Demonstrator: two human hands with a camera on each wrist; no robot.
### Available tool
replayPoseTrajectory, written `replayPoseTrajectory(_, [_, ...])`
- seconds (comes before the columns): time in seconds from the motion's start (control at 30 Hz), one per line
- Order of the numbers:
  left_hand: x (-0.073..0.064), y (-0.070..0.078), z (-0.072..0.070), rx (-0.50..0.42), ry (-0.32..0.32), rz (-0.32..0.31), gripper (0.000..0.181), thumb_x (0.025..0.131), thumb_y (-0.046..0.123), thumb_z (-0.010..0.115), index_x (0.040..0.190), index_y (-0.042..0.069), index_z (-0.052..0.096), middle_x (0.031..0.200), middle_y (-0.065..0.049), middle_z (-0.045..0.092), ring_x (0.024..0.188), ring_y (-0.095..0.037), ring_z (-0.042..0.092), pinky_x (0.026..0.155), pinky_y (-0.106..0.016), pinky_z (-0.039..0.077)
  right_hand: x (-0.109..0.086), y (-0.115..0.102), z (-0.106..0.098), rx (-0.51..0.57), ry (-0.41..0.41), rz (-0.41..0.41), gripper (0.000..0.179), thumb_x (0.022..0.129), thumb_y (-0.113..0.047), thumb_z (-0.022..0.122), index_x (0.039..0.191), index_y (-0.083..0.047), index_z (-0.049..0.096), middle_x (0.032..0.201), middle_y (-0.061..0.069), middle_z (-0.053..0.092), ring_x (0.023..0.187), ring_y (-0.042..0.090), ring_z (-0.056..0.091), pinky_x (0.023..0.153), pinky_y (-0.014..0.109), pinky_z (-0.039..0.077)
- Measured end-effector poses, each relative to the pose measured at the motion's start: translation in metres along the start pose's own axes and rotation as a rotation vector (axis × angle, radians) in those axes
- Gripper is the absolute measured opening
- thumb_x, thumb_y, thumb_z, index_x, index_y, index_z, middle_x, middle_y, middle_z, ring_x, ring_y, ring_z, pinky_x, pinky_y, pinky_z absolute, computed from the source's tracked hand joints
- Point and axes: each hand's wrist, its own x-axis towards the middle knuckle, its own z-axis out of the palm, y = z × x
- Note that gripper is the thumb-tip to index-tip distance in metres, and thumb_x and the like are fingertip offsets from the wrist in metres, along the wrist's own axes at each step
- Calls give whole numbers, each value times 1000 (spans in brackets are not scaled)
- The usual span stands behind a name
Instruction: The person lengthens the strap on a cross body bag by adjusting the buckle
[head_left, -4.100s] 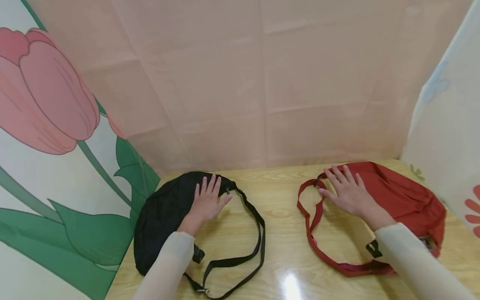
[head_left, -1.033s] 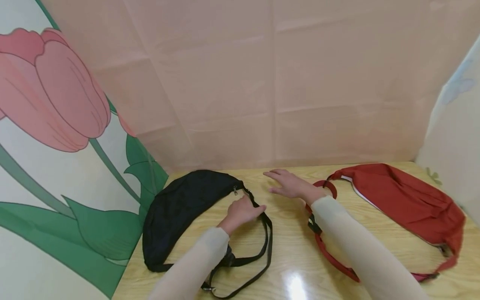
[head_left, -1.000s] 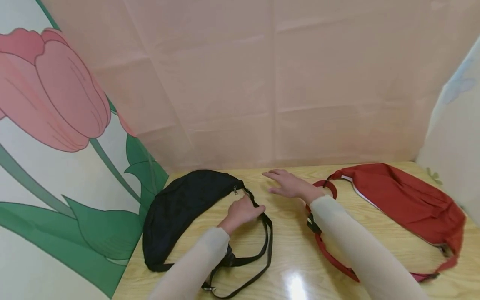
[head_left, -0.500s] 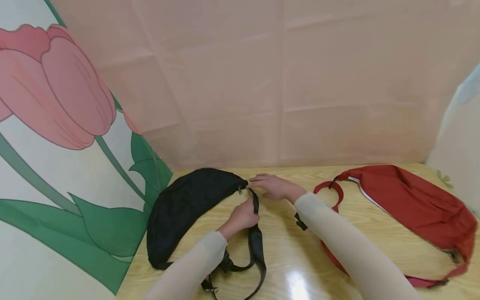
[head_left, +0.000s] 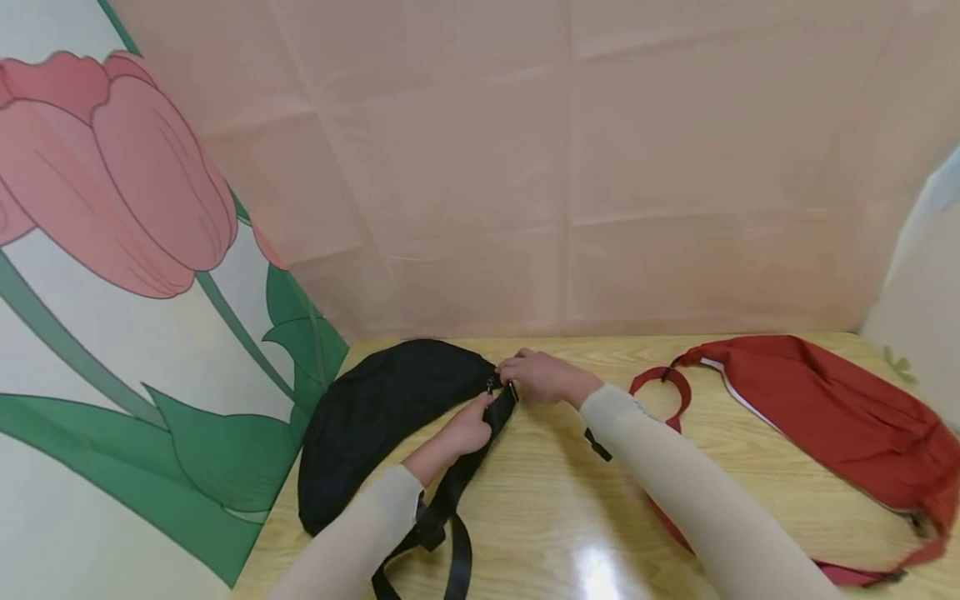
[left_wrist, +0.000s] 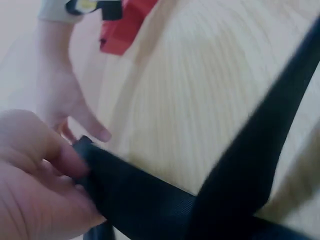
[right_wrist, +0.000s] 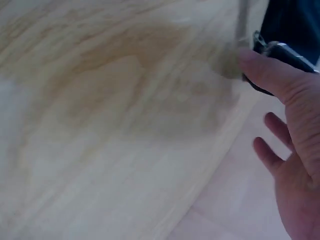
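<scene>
A black waist bag (head_left: 386,408) lies curved on the table, its zipped end pointing right. My left hand (head_left: 467,427) pinches the bag's black strap (head_left: 453,483) close to that end. In the left wrist view, thumb and finger grip the webbing (left_wrist: 150,197), which folds over and runs down to the right. My right hand (head_left: 546,377) reaches in from the right and pinches the bag's end beside the zipper pull. The right wrist view shows its thumb (right_wrist: 270,72) on the dark end piece next to a metal edge, the other fingers partly hidden.
A red waist bag (head_left: 832,417) lies at the right of the wooden table (head_left: 555,508), its strap (head_left: 663,392) looped toward the middle under my right sleeve (head_left: 675,458). A pink cloth backdrop (head_left: 465,167) rises behind. A tulip-printed panel (head_left: 150,350) borders the left.
Both hands have left resting over the two bags and come together at the black bag's right end. My left hand has drawn the strap up and leftward; my right hand has closed on the end.
</scene>
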Motion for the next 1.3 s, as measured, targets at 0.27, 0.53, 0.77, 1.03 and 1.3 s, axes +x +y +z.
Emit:
replayPoseTrajectory(0.27, [-3, 0, -21, 103, 125, 68, 41, 95, 13, 58, 134, 3, 51, 109, -11, 62, 85, -23, 56, 73, -35, 46, -7, 8, 5, 71, 213, -73, 38, 85, -12, 81, 118, -12, 63, 128, 6, 62, 120, 30, 54, 100, 46, 47])
replayPoseTrajectory(0.53, [-13, -5, -31, 334, 196, 172, 61, 97, 36, 69, 149, 16, 44, 144, -13, 53, 128, -31, 54, 103, -51, 44, -23, -1, -7, 347, 197, 98, 44, 88, -12, 67, 131, -12, 61, 136, 6, 59, 129, 26, 52, 107, 48, 42])
replayPoseTrajectory(0.77, [-22, -3, -34, 458, 262, 183, 60, 95, 49, 68, 145, 22, 51, 128, -8, 61, 110, -24, 61, 95, -46, 50, -41, -9, -15, 378, 272, 72, 46, 84, -10, 64, 129, -11, 63, 126, 3, 62, 114, 20, 58, 98, 42, 47])
replayPoseTrajectory(1.03, [-36, 0, -35, 487, 284, 307, 50, 95, 48, 68, 137, 22, 58, 109, -1, 63, 83, -15, 55, 76, -33, 48, -69, -28, -19, 391, 291, 13, 40, 90, -16, 66, 129, -14, 62, 116, -4, 59, 103, 14, 53, 90, 38, 46])
replayPoseTrajectory(1.3, [-55, 13, -28, 391, 229, 400, 42, 96, 34, 70, 131, 14, 59, 123, -1, 61, 107, -16, 59, 95, -40, 50, -96, -56, -18, 461, 338, 16, 50, 92, -47, 71, 129, -16, 62, 112, -5, 59, 99, 12, 52, 85, 33, 48])
